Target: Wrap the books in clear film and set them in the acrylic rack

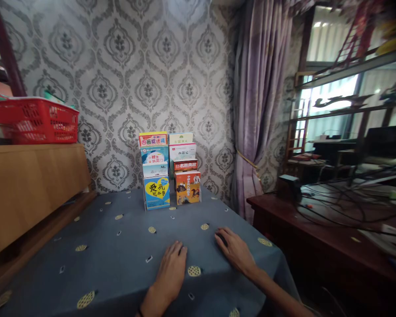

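Note:
My left hand (172, 269) rests palm down on the blue tablecloth (125, 259), near the table's front. Its fingers point forward, and a small dark gap shows by the thumb. My right hand (232, 248) also lies palm down, farther right and slightly forward, with a dark gap between thumb and fingers. I see nothing held in either hand. Ahead of both, books stand in two stepped columns. The left column ends in front with a blue book with a yellow heart (157, 193). An orange book (188, 188) fronts the right column.
A red plastic basket (61, 123) sits on a wooden cabinet (36, 189) at the left. Behind the table is a patterned wall (119, 79), with a purple curtain (257, 88) beside it. To the right, a dark red desk (277, 211) carries tangled black cables (333, 207).

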Demonstrator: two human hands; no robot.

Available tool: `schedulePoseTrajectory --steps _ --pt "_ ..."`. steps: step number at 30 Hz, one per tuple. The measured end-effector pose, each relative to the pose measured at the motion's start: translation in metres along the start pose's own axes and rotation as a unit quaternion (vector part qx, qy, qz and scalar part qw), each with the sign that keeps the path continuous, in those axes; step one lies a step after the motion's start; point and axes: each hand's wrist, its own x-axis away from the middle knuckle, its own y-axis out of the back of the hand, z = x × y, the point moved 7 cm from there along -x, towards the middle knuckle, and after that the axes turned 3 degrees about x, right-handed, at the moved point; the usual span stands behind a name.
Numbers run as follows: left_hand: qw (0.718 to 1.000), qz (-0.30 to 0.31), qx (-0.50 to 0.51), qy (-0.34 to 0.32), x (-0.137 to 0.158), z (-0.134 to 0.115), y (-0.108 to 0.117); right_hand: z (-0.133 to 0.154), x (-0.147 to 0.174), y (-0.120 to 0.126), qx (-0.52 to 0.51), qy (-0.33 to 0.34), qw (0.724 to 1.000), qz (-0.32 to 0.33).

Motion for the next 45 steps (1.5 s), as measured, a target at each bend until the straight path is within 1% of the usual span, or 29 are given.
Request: schedulePoseTrajectory --steps 4,7,11,16,19,22,26,28,30,33,36,40,42,45 --pt "0.999 -0.046 -0.01 -0.026 0.007 -0.006 0.007 0.002 0.0 0.002 0.007 -0.005 1.0 -0.02" --pt "0.997 -0.064 -0.019 -0.036 0.014 -0.01 0.013 0.003 0.003 0.004 0.011 -0.004 0.999 -0.043" --pt "0.997 -0.079 -0.023 -0.016 0.031 -0.016 0.017 0.004 0.006 0.003 0.022 0.003 0.999 -0.049" --pt "0.996 -0.077 -0.049 -0.003 0.064 -0.023 0.017 0.007 0.014 0.0 0.027 0.003 0.998 -0.057" --pt "0.994 -0.097 -0.054 -0.001 0.082 -0.02 0.019 0.009 0.019 0.001 0.019 0.01 0.997 -0.069" --pt "0.991 -0.125 -0.041 0.004 0.093 -0.013 0.022 0.01 0.022 0.002 0.003 0.018 0.996 -0.084" --pt "0.989 -0.141 0.007 0.03 0.103 -0.003 0.027 0.008 0.026 0.003 -0.024 0.021 0.995 -0.094" --pt "0.987 -0.15 0.053 0.031 0.104 -0.001 0.031 0.005 0.026 0.002 -0.039 0.017 0.995 -0.091" --pt "0.982 -0.155 0.104 0.027 0.099 0.003 0.036 0.001 0.021 0.0 -0.056 0.006 0.995 -0.084" --pt "0.976 -0.149 0.155 0.03 0.075 0.02 0.048 0.001 0.0 -0.007 -0.094 -0.009 0.994 -0.061" --pt "0.965 -0.164 0.199 0.055 0.038 0.059 0.066 0.02 -0.035 -0.022 -0.154 0.02 0.988 -0.026" --pt "0.94 -0.207 0.244 0.116 -0.008 0.122 0.09 0.062 -0.091 -0.047 -0.244 0.059 0.968 0.01" --pt "0.927 -0.228 0.262 0.138 -0.03 0.146 0.098 0.08 -0.119 -0.056 -0.285 0.071 0.956 0.008" --pt "0.908 -0.262 0.288 0.154 -0.065 0.173 0.108 0.098 -0.162 -0.067 -0.336 0.079 0.938 -0.008"
